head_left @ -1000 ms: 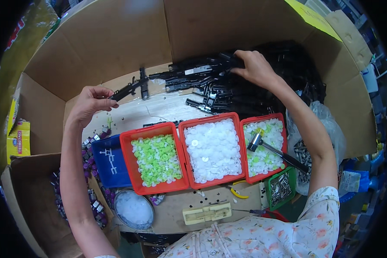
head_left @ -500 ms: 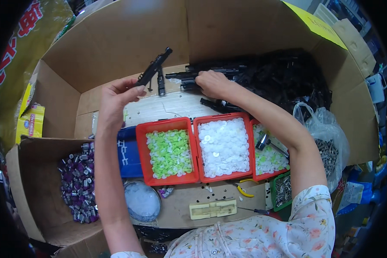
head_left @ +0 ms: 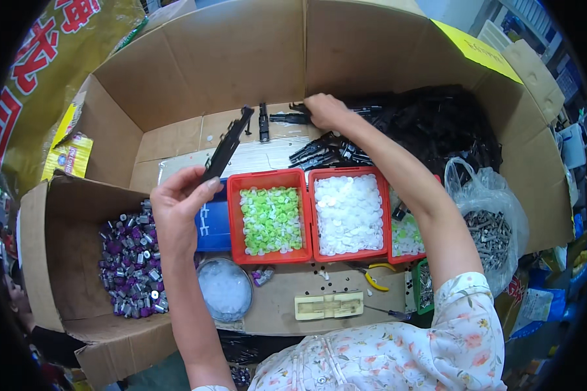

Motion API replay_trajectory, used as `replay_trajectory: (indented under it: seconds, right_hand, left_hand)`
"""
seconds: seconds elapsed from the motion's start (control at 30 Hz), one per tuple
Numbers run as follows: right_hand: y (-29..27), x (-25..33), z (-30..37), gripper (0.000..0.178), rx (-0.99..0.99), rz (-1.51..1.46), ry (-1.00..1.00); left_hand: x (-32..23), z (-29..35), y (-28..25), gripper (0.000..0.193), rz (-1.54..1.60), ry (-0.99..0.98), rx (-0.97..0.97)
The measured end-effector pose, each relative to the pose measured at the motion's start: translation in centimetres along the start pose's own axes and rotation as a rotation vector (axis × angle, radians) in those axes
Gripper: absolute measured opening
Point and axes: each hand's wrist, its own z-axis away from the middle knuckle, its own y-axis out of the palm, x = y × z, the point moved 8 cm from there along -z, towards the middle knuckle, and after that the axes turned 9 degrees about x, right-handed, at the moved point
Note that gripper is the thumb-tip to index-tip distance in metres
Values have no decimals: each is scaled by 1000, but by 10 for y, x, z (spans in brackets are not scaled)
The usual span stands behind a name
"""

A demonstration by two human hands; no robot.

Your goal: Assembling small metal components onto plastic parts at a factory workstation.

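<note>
My left hand pinches the near end of a long narrow black part, which slants up and away above the blue bin. It looks like a slotted plastic or metal strip; its exact kind does not show. At the back, my right hand is closed at the ends of similar black parts; its fingertips are partly hidden. A single black piece lies between the hands. More black parts lie loose behind the red bins.
Red bins hold green-and-white pieces and white discs. A black pile fills the back right, near a bag of metal parts. Purple-and-silver pieces sit in a left carton. Yellow-handled pliers lie in front.
My left hand has come nearer with the black part, down beside the blue bin. My right hand has moved farther back among the black parts. The whole view has shifted slightly.
</note>
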Motion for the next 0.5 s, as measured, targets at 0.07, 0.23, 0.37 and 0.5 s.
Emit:
replay_trajectory:
  seconds: [0.07, 0.23, 0.37, 0.5]
  right_hand:
    - [11, 3, 1, 26, 108, 111, 8]
    - [-27, 6, 18, 25, 140, -165, -235]
    - [-25, -55, 28, 37, -4, 124, 25]
    - [-16, -51, 44, 44, 148, 63, 26]
  left_hand:
    - [-9, 21, -4, 21, -52, 16, -30]
    - [5, 63, -24, 19, -135, -29, -109]
    - [1, 84, -23, 20, -138, -6, -77]
    - [5, 99, -15, 20, -113, -12, -64]
